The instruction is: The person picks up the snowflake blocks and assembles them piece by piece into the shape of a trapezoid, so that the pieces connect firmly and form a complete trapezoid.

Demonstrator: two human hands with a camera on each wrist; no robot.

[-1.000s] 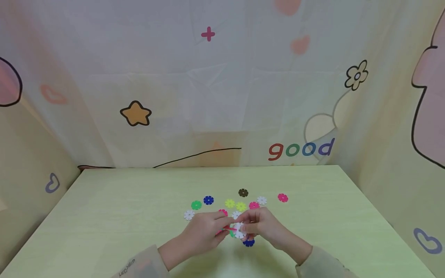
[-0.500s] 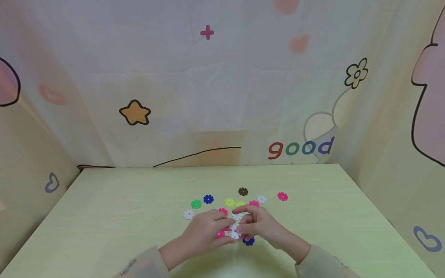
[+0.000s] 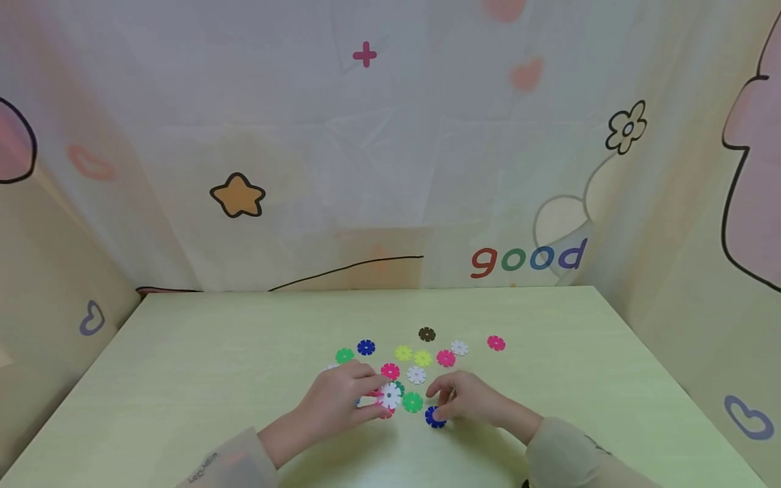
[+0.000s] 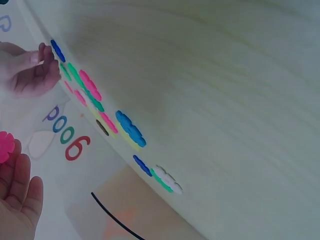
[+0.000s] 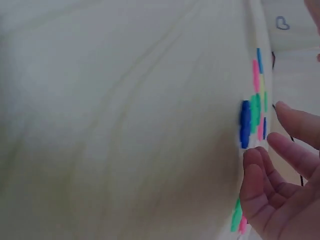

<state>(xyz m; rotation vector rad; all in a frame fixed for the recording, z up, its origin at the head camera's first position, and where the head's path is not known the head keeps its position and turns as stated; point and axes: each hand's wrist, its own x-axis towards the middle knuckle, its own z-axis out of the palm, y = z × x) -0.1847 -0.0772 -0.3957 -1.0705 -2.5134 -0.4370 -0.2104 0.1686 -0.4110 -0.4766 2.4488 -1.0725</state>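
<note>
My left hand (image 3: 335, 401) pinches a pink slotted disc (image 4: 6, 146) between thumb and fingers. A white slotted disc (image 3: 389, 395) stands at its fingertips, seemingly joined to the pink one. My right hand (image 3: 474, 401) is low over the table with bent, parted fingers and nothing between them. Its thumb overlaps a dark blue slotted disc (image 3: 432, 423) lying flat; the right wrist view shows that blue disc (image 5: 244, 125) just by the fingertips. Whether they touch is unclear. Between the hands lies a green disc (image 3: 413, 402).
Behind the hands, more loose discs lie spread on the pale table (image 3: 213, 379): a brown disc (image 3: 427, 334), two yellow ones, several pink, white, green and blue. A printed cloth (image 3: 293, 135) hangs at the back and along both sides.
The right hand has let go of the white disc and moved right and down to the dark blue disc. My left hand has drawn left with the pink and white discs.
</note>
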